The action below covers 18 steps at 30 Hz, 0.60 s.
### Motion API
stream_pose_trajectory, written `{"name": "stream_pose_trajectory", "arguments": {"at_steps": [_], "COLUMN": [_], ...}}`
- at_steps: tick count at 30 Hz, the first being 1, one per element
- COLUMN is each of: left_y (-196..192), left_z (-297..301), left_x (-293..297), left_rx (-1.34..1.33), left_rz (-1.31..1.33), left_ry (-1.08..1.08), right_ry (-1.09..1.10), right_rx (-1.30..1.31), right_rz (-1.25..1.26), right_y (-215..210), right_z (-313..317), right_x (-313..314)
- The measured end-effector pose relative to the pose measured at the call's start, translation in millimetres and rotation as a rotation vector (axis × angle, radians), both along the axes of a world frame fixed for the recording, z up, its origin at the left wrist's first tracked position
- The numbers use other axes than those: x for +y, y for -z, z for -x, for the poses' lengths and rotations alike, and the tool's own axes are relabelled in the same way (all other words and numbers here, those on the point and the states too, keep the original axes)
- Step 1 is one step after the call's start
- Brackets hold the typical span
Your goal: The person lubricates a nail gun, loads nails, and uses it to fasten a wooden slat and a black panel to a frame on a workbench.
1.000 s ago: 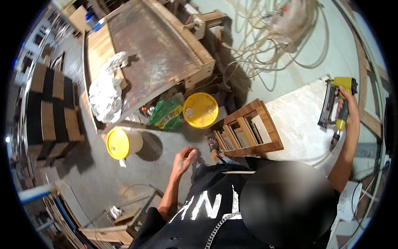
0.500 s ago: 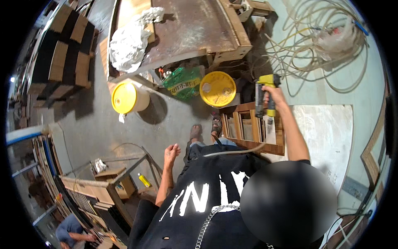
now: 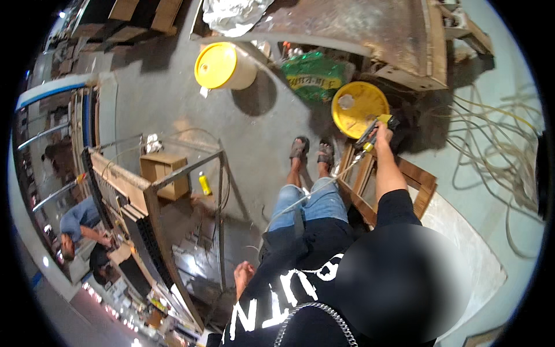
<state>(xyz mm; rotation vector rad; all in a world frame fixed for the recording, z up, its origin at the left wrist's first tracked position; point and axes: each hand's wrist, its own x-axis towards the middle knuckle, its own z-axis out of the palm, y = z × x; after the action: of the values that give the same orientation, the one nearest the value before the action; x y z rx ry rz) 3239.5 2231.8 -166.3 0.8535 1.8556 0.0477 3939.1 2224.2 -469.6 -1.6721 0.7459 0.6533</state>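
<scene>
My right hand [image 3: 383, 134] grips a black and yellow nail gun [image 3: 373, 130], stretched forward over a small wooden frame [image 3: 370, 184] that stands on the floor by my sandalled feet [image 3: 312, 150]. A thin hose [image 3: 312, 194] runs back from the gun across my jeans. My left hand [image 3: 243, 276] hangs at my side with loose fingers, holding nothing, next to a metal-framed bench [image 3: 173, 173].
Two yellow buckets [image 3: 222, 65] [image 3: 358, 107] and a green sack [image 3: 315, 75] sit on the grey floor below a large wooden worktable [image 3: 370, 29]. Coiled hoses [image 3: 497, 144] lie at right. A pale board [image 3: 462, 243] lies beside me. Another person [image 3: 81, 222] bends over at far left.
The view has swung left and down. My right hand has brought the nail gun from the pale board across to the wooden frame. My left hand has dropped lower at my side.
</scene>
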Motion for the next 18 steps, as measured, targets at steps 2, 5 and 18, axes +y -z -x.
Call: {"name": "stream_pose_trajectory", "arguments": {"at_steps": [2,5,18], "left_y": [-13,-12,-89], "left_z": [29,49,-85], "left_x": [-54,-108,-109], "left_rx": [-0.018,0.054,0.091], "left_rz": [0.077,0.145,0.183], "left_ry": [-0.018,-0.124,-0.283], "right_ry": [-0.118,-0.084,-0.046], "right_rx": [-0.001,0.068,0.039], "right_rz": [0.105,0.078,0.021], "right_y": [14,32,57], "right_z": [-4,-9,-36], "right_x": [3,14,15]}}
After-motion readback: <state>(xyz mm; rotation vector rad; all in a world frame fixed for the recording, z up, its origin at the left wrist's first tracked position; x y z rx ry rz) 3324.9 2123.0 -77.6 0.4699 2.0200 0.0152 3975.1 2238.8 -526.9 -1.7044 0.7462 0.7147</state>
